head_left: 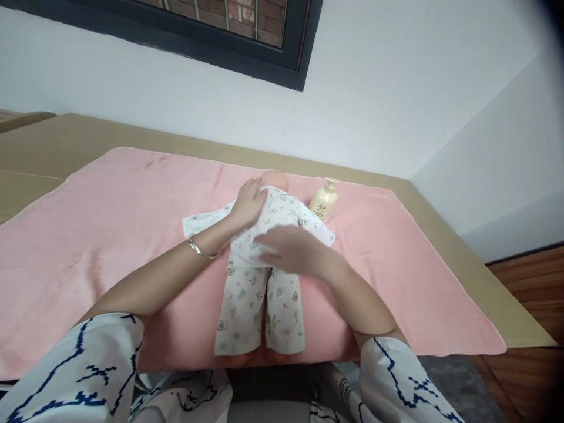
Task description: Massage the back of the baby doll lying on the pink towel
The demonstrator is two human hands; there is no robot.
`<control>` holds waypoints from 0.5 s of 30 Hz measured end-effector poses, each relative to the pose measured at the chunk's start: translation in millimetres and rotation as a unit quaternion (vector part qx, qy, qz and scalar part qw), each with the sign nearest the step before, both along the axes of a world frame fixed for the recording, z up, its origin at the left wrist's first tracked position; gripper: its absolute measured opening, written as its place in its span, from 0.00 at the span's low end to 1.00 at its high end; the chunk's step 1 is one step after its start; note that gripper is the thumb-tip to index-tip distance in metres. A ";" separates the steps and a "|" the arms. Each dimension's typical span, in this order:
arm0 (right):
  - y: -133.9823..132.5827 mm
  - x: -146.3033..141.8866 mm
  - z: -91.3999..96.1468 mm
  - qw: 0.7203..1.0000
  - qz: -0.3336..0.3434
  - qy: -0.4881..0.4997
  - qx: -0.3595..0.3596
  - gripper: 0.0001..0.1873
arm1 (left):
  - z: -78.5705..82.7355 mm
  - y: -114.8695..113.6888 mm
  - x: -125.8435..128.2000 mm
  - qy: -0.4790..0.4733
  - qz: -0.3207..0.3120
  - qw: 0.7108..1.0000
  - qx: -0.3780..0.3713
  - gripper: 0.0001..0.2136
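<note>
A baby doll (276, 178) lies face down on a pink towel (110, 235), dressed in a white printed top (286, 214) and matching trousers (258, 314). My left hand (249, 202) rests flat on the doll's upper back near the shoulder, fingers stretched out. A silver bangle (200, 249) circles that wrist. My right hand (288, 249) lies across the lower back at the hem of the top, fingers extended and slightly blurred. Neither hand holds anything.
A cream pump bottle (324, 200) stands on the towel just right of the doll's head. The towel covers a tan table (467, 264) set against a white wall. A dark window frame (264, 59) is above. Wooden floor shows at the right.
</note>
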State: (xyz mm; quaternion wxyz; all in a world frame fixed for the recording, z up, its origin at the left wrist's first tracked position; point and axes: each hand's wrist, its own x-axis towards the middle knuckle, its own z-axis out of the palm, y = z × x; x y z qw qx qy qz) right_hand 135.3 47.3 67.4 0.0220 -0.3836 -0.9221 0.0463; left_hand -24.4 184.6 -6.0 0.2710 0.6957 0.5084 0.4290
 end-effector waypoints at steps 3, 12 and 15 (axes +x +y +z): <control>17.5 33.6 18.6 0.978 -0.159 0.058 0.121 0.19 | 17.4 -1.9 28.8 -0.164 -0.007 0.986 0.023 0.22; 62.2 94.2 17.2 0.939 -0.305 0.134 0.084 0.38 | 66.2 27.2 116.4 -0.541 -0.104 0.762 -0.341 0.06; 84.1 96.7 1.4 0.942 -0.306 0.116 0.078 0.38 | 61.7 37.6 136.0 -0.562 -0.062 0.735 -0.375 0.07</control>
